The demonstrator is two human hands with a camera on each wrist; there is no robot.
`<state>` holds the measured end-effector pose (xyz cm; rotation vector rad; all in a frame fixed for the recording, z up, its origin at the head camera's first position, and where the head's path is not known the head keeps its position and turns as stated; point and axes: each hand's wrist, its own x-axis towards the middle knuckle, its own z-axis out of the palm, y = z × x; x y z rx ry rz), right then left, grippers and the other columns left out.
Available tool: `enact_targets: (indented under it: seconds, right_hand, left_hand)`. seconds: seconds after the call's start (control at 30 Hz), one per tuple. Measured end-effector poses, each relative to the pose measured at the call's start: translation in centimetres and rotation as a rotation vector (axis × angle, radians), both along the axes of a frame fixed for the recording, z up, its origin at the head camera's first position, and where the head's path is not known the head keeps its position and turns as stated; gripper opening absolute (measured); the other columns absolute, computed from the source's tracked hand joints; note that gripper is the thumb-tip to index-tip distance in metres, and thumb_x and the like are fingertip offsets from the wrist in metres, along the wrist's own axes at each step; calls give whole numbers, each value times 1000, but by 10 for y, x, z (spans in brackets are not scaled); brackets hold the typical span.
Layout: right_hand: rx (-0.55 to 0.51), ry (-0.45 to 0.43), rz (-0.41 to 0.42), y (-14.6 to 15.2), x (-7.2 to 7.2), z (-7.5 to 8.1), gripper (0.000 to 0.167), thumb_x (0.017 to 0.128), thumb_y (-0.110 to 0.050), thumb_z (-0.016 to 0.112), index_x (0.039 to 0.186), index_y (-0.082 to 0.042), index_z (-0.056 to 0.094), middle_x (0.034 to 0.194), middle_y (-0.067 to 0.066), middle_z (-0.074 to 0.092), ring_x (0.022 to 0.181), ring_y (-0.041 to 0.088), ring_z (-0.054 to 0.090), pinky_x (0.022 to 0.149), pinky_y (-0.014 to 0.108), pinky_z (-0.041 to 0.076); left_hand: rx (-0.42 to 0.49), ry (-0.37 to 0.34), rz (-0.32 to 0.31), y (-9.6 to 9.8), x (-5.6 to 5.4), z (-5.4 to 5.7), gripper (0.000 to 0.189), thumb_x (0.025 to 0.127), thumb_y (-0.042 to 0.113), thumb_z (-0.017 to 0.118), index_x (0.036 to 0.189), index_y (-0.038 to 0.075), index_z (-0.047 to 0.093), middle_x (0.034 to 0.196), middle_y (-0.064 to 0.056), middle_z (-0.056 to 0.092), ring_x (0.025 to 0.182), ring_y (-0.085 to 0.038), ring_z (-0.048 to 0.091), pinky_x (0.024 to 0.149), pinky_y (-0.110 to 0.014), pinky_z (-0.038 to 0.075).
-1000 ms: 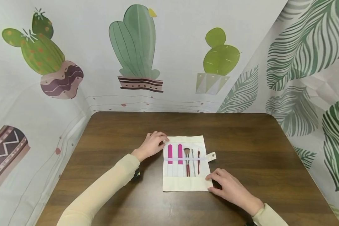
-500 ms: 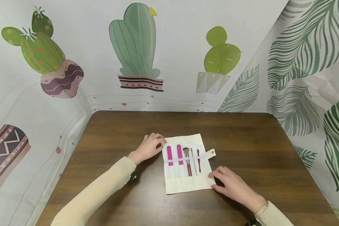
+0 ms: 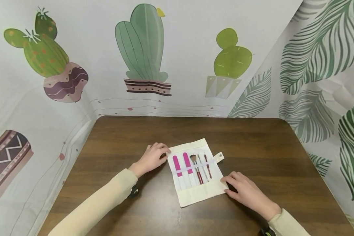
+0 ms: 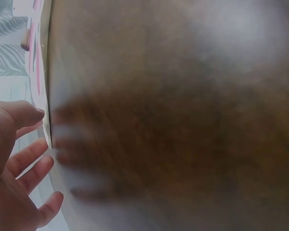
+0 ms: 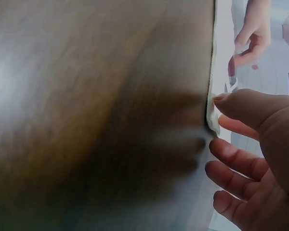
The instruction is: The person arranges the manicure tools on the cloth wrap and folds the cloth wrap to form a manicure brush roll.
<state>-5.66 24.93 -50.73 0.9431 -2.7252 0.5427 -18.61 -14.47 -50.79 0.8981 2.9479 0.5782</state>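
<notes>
A cream cloth tool roll [image 3: 199,193] lies unrolled and slanted on the table. Behind its band sit two pink-and-white flat sticks, like nail files [image 3: 187,160], a soft brush [image 3: 193,158] with a red handle, a thin metal-coloured tool [image 3: 203,167] and a thin dark red tool [image 3: 207,166]. My left hand [image 3: 150,159] pinches the roll's upper left corner; the left wrist view has the thumb [image 4: 26,113] on top of the cloth edge. At the lower right corner, my right hand [image 3: 249,195] pinches the cloth between thumb [image 5: 245,106] and forefinger.
From the roll's right side sticks out a snap strap [image 3: 219,157]. The brown wooden table [image 3: 129,131] ends at a wall hung with cloth [image 3: 188,49] printed with cacti and leaves. Each wrist wears a dark band.
The tool roll has turned counterclockwise: its top edge swung left and its bottom edge right. My left hand moved left and slightly nearer; my right hand moved a little right and away.
</notes>
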Motion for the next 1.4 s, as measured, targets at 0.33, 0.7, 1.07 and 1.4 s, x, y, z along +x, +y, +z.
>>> enact_targets:
  seconds: [0.33, 0.7, 1.07, 1.4]
  right_hand:
    - [31, 91, 11, 2, -6, -1, 34, 76, -6, 90, 105, -13, 74, 91, -6, 61, 81, 9, 51, 72, 33, 49]
    - [193, 113, -38, -2, -12, 10, 34, 82, -18, 88, 112, -9, 75, 97, 0, 65, 83, 20, 56, 71, 38, 48]
    - [226, 100, -110, -1, -20, 7, 43, 84, -27, 88, 118, -5, 73, 103, 7, 65, 84, 26, 56, 71, 42, 48]
    - [241, 83, -137, -2, -34, 8, 42, 85, -18, 86, 122, -4, 72, 110, 14, 65, 90, 34, 61, 76, 50, 52]
  left_hand:
    - [16, 1, 23, -8, 13, 2, 18, 98, 18, 73, 115, 17, 77, 124, -6, 68, 114, -28, 60, 92, -52, 45]
    - [46, 45, 42, -10, 23, -1, 9, 96, 18, 76, 104, 17, 77, 111, -4, 69, 103, -28, 61, 83, -48, 47]
    - [66, 55, 14, -8, 27, -5, 18, 94, 14, 76, 112, 16, 74, 95, 2, 68, 91, -22, 61, 77, -45, 47]
    - [70, 43, -63, -9, 25, 3, 28, 96, 13, 75, 124, 14, 73, 109, -5, 67, 99, -26, 57, 80, -45, 46]
